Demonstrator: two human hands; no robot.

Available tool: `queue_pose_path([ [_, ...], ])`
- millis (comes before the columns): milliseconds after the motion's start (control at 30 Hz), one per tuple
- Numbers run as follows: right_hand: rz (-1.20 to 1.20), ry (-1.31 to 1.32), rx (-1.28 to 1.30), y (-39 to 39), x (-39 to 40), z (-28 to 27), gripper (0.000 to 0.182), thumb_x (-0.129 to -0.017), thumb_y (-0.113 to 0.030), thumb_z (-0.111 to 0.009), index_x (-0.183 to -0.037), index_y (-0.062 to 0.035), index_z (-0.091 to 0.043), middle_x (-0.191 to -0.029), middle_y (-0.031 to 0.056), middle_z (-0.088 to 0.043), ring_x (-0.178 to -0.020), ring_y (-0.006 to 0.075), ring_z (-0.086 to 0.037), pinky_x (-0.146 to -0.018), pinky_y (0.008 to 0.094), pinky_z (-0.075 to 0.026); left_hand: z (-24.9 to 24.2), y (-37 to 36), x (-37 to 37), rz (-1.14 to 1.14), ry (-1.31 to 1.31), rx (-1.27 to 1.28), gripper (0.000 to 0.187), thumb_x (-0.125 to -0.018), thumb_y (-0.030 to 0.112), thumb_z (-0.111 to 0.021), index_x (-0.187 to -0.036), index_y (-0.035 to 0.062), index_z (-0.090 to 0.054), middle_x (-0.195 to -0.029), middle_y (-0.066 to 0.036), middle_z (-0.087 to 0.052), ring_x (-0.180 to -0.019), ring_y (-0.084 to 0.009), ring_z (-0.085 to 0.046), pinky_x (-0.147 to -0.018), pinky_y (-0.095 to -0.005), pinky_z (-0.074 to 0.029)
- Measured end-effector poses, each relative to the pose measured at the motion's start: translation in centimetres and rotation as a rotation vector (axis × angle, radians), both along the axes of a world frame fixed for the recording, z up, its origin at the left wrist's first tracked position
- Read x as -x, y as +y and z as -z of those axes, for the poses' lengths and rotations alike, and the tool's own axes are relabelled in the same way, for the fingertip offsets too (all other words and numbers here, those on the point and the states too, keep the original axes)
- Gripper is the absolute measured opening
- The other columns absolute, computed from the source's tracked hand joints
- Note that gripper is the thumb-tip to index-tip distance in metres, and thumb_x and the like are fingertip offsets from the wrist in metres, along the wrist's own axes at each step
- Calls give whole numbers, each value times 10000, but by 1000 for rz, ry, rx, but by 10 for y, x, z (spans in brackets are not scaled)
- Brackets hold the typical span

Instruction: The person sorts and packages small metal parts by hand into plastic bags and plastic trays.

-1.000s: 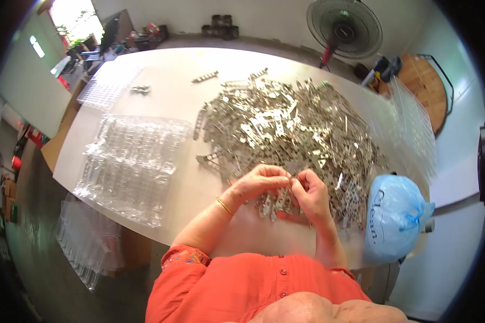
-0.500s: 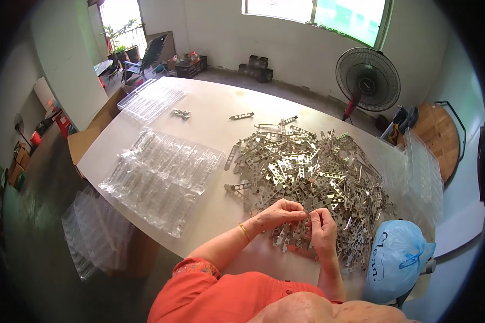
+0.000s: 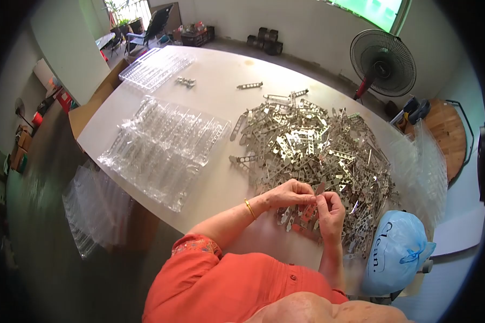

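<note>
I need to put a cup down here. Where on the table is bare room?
Bare table lies between the far clear trays and the metal bracket pile; also a strip between the near plastic trays and left hand. The right side is crowded.

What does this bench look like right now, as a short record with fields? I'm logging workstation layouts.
left hand: pinches a small metal piece with the right
right hand: fingertips meet the left's
metal brackets: big loose pile on the table, right of centre
table: pale, rounded
clear plastic trays: stacked left of the pile
blue bag: at the table's right edge
fan: on the floor beyond
</note>
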State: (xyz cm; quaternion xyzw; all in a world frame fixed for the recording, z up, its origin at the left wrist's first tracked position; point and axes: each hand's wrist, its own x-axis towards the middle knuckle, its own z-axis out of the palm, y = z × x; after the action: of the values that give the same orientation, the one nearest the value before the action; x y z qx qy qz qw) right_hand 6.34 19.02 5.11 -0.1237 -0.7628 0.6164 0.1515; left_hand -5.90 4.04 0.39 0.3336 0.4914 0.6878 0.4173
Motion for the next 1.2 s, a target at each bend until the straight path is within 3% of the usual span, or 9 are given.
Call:
queue_pose_path([
  [100, -6, 57, -21, -1, -1, 1, 107, -1008, -126, -595, -947, -38, -603, -803, -42, -575, -635, 10, -474, -548, 182, -382, 0, 0, 1, -8, -38, 17, 316, -973, 314, -693, -1053, 11, -725, -988, 4, -669, -898, -57, -608, -760, -241, -512],
  [167, 22, 99, 184, -5, -1, -2, 88, -1015, -121, -574, -972, -44, -569, -802, -16, -590, -607, 26, -499, -523, 180, -402, -5, -1, 2, -14, -57, 25, 287, -981, 286, -685, -1058, 13, -726, -1023, -7, -692, -918, -61, -622, -772, -245, -521],
  [200, 10, 116, 191, -3, -1, -1, 80, -1023, -120, -551, -987, -50, -539, -790, 6, -595, -576, 39, -507, -492, 186, -405, -6, -2, 3, -29, -60, 38, 196, -973, 184, -685, -1067, 15, -719, -1020, -11, -702, -933, -65, -632, -804, -246, -526],
  [300, 64, 125, 197, -3, 0, 0, 102, -1029, -156, -541, -987, -63, -535, -753, -2, -561, -535, 47, -478, -467, 201, -392, 3, 2, 4, -112, -32, -48, 143, -949, 68, -671, -1081, 21, -703, -1023, -10, -699, -935, -69, -636, -823, -250, -530],
  [367, 60, 129, 197, 0, 0, 0, 96, -1027, -150, -544, -1012, -56, -526, -762, 10, -555, -548, 51, -479, -469, 207, -387, -5, 1, 3, -123, -103, -91, 242, -928, 4, -650, -1164, 45, -624, -1006, -35, -691, -904, -86, -647, -798, -262, -545],
  [467, 77, 106, 250, 1, -1, -1, 87, -1014, -110, -565, -1056, -47, -523, -763, 11, -574, -556, 46, -480, -475, 210, -403, -13, 0, 2, -129, -221, -133, 462, -916, 26, -685, -1326, 99, -485, -954, -67, -676, -803, -126, -677, -620, -254, -566],
  [567, 120, 102, 281, 3, -1, 5, 127, -997, -86, -594, -1099, -43, -532, -851, 8, -608, -600, 27, -522, -509, 191, -453, -15, 1, 0, -163, -280, -120, 557, -916, 10, -690, -1404, 70, -429, -965, -61, -673, -803, -134, -687, -612, -255, -577],
  [767, 50, 35, 290, 7, -4, 0, 145, -984, -74, -607, -1103, -47, -528, -862, -4, -613, -609, 14, -533, -507, 177, -460, -6, 4, 3, -130, -376, -37, 468, -917, 27, -703, -1329, 6, -484, -1019, -91, -700, -806, -145, -708, -630, -241, -594],
  [1200, 65, -76, 231, 6, -6, 2, 109, -966, -55, -616, -1040, -29, -542, -775, -11, -612, -534, 12, -524, -455, 187, -432, -8, 5, -1, -48, -317, 57, 345, -892, 98, -767, -1169, 67, -565, -947, -9, -690, -795, -81, -679, -683, -217, -557],
])
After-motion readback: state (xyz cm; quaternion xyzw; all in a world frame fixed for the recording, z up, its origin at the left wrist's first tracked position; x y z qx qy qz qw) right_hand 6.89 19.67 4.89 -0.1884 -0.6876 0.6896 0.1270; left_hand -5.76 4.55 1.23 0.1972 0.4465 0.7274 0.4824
